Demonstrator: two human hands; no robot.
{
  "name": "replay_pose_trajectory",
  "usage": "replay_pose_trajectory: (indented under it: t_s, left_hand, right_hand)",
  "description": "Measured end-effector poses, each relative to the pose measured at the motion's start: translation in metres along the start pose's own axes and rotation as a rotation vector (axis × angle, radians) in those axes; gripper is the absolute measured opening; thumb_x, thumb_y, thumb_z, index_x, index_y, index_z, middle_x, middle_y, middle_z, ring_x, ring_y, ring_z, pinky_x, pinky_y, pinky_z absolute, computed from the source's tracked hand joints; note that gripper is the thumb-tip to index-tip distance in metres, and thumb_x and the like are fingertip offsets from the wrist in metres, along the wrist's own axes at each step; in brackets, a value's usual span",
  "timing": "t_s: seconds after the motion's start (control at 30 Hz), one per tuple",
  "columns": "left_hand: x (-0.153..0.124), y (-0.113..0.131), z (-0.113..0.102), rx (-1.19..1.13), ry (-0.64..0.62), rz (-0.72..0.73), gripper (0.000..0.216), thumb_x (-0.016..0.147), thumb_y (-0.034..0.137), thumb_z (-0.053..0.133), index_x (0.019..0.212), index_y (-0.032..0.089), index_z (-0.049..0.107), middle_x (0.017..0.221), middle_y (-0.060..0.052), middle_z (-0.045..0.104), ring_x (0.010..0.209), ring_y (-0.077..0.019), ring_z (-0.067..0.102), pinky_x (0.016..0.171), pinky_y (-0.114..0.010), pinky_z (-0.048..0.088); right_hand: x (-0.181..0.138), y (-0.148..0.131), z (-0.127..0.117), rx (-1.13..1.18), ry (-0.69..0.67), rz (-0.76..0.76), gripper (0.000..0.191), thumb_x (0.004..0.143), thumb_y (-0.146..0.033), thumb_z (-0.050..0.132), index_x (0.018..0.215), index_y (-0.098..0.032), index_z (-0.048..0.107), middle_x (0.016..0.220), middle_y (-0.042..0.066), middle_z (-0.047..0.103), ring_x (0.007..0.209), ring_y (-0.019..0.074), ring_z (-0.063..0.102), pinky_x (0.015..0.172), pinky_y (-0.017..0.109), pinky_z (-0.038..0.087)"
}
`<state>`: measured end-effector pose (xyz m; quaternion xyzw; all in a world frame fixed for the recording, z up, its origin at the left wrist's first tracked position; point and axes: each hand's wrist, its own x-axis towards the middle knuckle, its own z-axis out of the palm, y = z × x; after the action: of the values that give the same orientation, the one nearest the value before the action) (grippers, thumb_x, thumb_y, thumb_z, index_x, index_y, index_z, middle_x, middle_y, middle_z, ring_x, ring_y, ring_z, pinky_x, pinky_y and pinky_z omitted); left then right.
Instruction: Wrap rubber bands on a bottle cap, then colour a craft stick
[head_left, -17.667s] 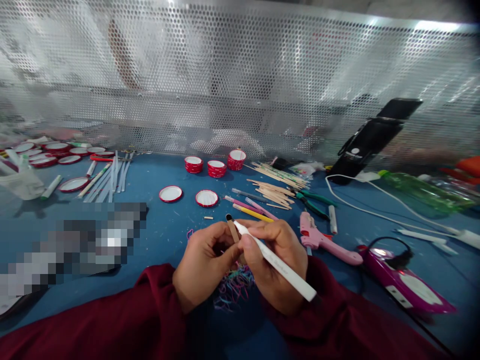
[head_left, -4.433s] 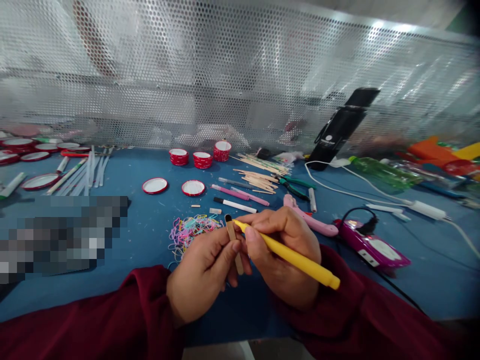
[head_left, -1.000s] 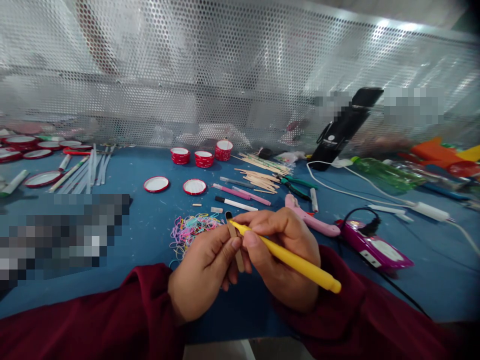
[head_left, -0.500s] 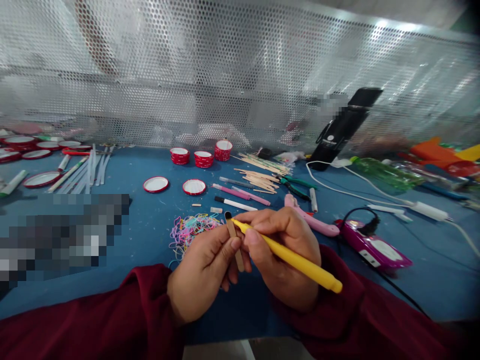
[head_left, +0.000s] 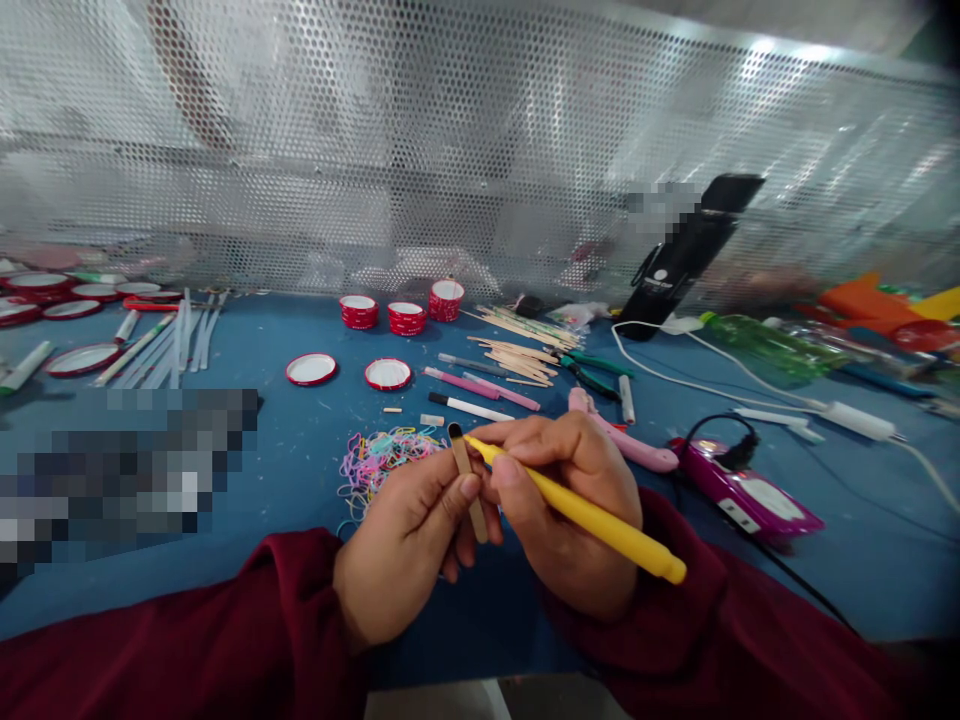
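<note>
Between the thumb and fingers of my left hand (head_left: 409, 545) is a wooden craft stick (head_left: 463, 465), its upper end coloured black. My right hand (head_left: 574, 510) grips a yellow marker (head_left: 600, 520) like a pen, the tip close beside the stick's dark end; whether it touches I cannot tell. Just behind my left hand lies a tangle of coloured rubber bands (head_left: 382, 455). A white pen with a black cap (head_left: 472, 408) and pink pens (head_left: 480, 385) rest beyond my fingers.
Red-rimmed lids (head_left: 311, 369) and stacks of them (head_left: 406, 318) stand farther back. Wooden sticks (head_left: 517, 360), pliers (head_left: 592, 375), a pink glue gun (head_left: 622, 435), a purple power strip (head_left: 750, 495) and a black bottle (head_left: 686, 265) are to the right. A perforated metal panel (head_left: 450, 150) closes the back.
Almost nothing differs. Both hands keep their hold on the stick and the yellow marker, with only a very slight shift of the stick's dark end.
</note>
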<state>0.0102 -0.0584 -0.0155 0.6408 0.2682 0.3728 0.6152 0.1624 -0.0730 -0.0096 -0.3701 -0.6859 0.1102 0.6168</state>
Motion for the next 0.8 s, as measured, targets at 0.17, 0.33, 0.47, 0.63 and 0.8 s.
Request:
replay_pose_trajectory:
  t_s: [0.17,0.33,0.47,0.63,0.8]
  left_hand:
    - [-0.0008,-0.0027,-0.0005,0.044,0.0,-0.014,0.043,0.103,0.05,0.042,0.083,0.016,0.059,0.063,0.003,0.053,0.048,-0.0056,0.048,0.045,-0.015,0.041]
    - [-0.002,-0.0038,-0.002,0.07,-0.001,-0.009,0.044,0.103,0.05,0.041,0.082,0.016,0.059,0.062,0.003,0.053,0.048,-0.0054,0.047,0.045,-0.016,0.04]
    - [-0.0012,-0.0003,-0.0002,-0.005,0.0,-0.015,0.038,0.103,0.047,0.044,0.086,0.016,0.058,0.064,0.003,0.053,0.049,-0.0054,0.048,0.044,-0.014,0.04]
    - [-0.0002,-0.0004,0.001,-0.011,-0.001,-0.02,0.039,0.102,0.047,0.044,0.083,0.016,0.057,0.063,0.003,0.053,0.049,-0.0056,0.048,0.045,-0.015,0.041]
    - [-0.0022,-0.0024,-0.0004,0.058,-0.006,-0.017,0.045,0.103,0.052,0.041,0.082,0.016,0.059,0.062,0.003,0.052,0.048,-0.0058,0.047,0.045,-0.016,0.039]
  right_hand:
    - [-0.0019,0.0011,-0.001,0.031,-0.021,0.008,0.017,0.089,-0.015,0.064,0.095,-0.027,0.054,0.092,-0.001,0.069,0.095,0.0214,0.074,0.08,0.039,0.06]
    - [-0.001,-0.0004,-0.0002,-0.007,-0.015,-0.001,0.018,0.089,-0.014,0.066,0.093,-0.027,0.054,0.093,-0.001,0.07,0.093,0.0196,0.074,0.078,0.036,0.06]
    - [0.0004,-0.0009,0.0005,-0.017,0.008,0.01,0.017,0.089,-0.014,0.065,0.091,-0.026,0.052,0.09,-0.002,0.07,0.088,0.0184,0.075,0.077,0.034,0.059]
    - [0.0,0.0013,0.0001,0.055,-0.024,0.012,0.017,0.089,-0.015,0.065,0.095,-0.026,0.053,0.091,-0.001,0.07,0.093,0.0202,0.074,0.08,0.038,0.06]
    - [-0.0007,0.0009,0.0,0.069,-0.043,-0.031,0.018,0.088,-0.013,0.065,0.094,-0.026,0.055,0.092,0.0,0.069,0.092,0.0196,0.073,0.081,0.039,0.061]
